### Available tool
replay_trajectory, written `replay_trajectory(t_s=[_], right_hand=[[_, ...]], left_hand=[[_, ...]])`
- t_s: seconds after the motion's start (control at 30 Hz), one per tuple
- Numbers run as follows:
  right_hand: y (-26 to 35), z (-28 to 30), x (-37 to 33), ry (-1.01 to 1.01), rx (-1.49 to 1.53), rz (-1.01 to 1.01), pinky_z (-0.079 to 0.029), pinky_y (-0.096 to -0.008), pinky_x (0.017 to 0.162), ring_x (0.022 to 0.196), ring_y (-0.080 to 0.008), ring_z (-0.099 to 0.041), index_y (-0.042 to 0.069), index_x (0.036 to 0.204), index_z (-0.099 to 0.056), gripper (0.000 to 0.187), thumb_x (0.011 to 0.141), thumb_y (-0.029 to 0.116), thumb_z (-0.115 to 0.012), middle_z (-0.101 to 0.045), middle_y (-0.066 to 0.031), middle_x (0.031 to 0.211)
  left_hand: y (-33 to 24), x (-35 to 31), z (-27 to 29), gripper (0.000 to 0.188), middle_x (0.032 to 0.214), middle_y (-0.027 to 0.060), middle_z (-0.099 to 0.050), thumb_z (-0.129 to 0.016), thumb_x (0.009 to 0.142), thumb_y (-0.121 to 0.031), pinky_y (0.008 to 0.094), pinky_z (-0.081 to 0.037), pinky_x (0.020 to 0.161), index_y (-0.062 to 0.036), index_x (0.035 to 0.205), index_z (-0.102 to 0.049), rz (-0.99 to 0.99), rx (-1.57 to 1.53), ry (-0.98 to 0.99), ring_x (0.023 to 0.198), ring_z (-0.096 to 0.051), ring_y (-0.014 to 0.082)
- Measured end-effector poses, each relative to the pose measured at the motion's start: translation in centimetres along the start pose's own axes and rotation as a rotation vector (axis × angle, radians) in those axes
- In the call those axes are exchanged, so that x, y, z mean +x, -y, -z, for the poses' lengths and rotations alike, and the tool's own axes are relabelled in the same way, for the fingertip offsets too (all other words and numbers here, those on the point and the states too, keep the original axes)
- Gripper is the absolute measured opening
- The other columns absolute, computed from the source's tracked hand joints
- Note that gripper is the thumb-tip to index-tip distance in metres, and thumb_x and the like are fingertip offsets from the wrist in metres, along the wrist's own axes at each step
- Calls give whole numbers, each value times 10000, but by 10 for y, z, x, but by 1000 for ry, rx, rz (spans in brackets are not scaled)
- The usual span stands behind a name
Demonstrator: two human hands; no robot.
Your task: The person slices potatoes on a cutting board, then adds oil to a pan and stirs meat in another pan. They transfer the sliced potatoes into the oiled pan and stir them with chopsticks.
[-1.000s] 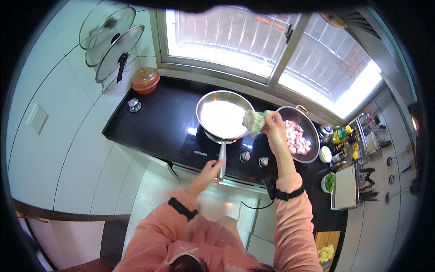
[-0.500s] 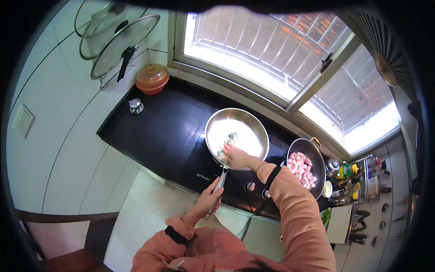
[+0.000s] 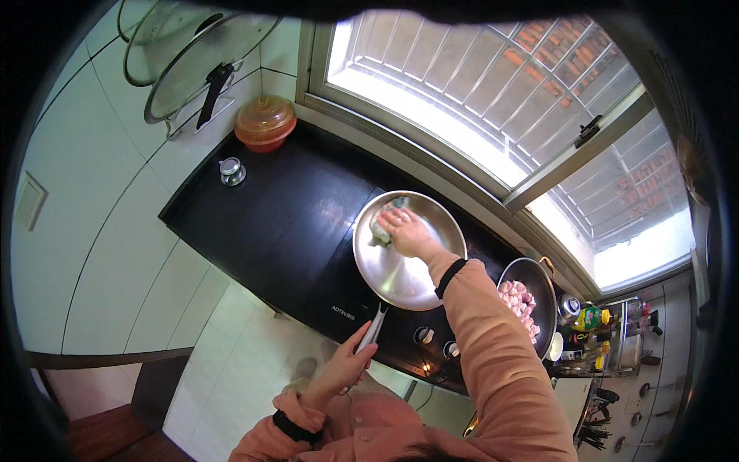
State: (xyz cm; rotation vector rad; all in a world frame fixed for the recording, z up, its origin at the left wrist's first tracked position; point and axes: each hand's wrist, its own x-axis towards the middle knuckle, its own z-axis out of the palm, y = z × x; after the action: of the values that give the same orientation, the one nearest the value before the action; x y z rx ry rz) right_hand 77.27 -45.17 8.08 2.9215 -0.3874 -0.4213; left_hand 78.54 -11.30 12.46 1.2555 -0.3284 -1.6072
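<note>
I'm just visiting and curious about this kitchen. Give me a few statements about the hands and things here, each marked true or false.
1. The left hand grips the handle of the steel frying pan. True.
2. The right hand is well away from the frying pan. False: the right hand is on a pale cloth inside it.
3. The meat chunks are in the frying pan. False: the meat chunks lie in the dark wok to its right.
4. An orange lidded pot stands near the wall. True.

Silver pan [image 3: 402, 282], pale-green cloth [image 3: 379, 232] (darker-patched), pink meat [image 3: 517, 302], black counter [image 3: 289, 219]
</note>
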Motion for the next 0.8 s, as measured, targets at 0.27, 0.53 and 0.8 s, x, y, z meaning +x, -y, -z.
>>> replay_trajectory(t_s=[0.27,0.53,0.8], right_hand=[[-29,-10,-47,196,143,-386,-442,-412,914,1065,-331,-574,67,1224,-500,432,843,268,-467,-534,-180,1241],[35,-2,-95,280,307,-160,-522,-415,707,738,-372,-646,29,825,-696,264,702,231,-577,-660,-201,782],[0,8,-65,-110,561,-319,-532,-370,658,671,-307,-656,49,764,-714,175,618,105,-637,-663,-166,722]], left_hand=[[11,3,-3,555,614,-8,-474,-562,916,-236,235,-338,363,-244,1425,-338,-58,21,-69,409,-402,76],[8,6,2,554,610,6,-483,-562,909,-218,246,-351,354,-235,1421,-348,-72,47,-40,398,-417,87],[1,6,10,563,619,5,-481,-560,911,-244,253,-366,371,-261,1426,-331,-33,85,-22,431,-440,96]])
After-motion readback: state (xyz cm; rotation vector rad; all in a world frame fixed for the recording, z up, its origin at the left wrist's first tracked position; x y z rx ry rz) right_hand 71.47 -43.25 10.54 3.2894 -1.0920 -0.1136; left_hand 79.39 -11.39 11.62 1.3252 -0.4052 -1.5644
